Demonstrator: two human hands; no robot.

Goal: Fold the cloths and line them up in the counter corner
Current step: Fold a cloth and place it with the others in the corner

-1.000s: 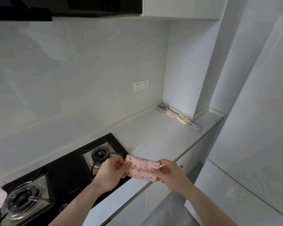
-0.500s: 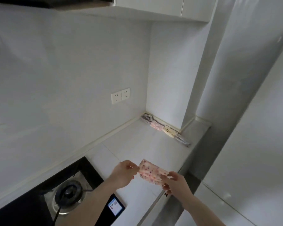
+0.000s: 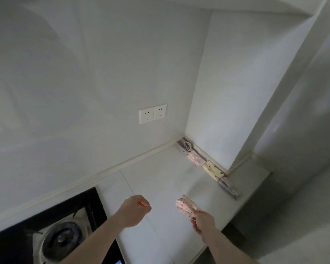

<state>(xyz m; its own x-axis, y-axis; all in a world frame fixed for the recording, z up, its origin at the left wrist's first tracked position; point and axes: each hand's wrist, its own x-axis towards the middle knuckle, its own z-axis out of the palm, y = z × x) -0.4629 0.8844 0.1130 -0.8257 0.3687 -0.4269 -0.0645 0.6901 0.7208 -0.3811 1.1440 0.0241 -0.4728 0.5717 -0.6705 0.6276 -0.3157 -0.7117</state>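
Wall [image 3: 84, 73] fills most of the view, sockets [image 3: 152, 113] low on it near the corner. Table [image 3: 160, 178] runs pale and glossy from the hob [image 3: 61, 235] at your left to the far corner. Row of folded cloths [image 3: 208, 164] lies along the side wall's foot, starting in the corner: grey, pink floral, cream, grey, each touching or just beside the next. The near grey one ends the row past the wall's edge.

Your left hand [image 3: 135, 208] hangs over the table with fingers curled, grasping nothing. Your right hand [image 3: 203, 220] pinches one end of the folded floral cloth [image 3: 186, 205], held above the table, well short of the row, free end pointing toward the corner.

Handling, as a guess: the cloth is light, soft and floppy, nothing fragile. Held by one end only, the layers can sag or fan open, so the fold may slip. Better to grip across the folded thickness, thumb on top, fingers under, or bring your left hand under the free end. The table looks slick, so the cloth should slide easily once down; nudge it flush to the row's end with flat fingers.

Fold looks done; placing is what's left for this one.
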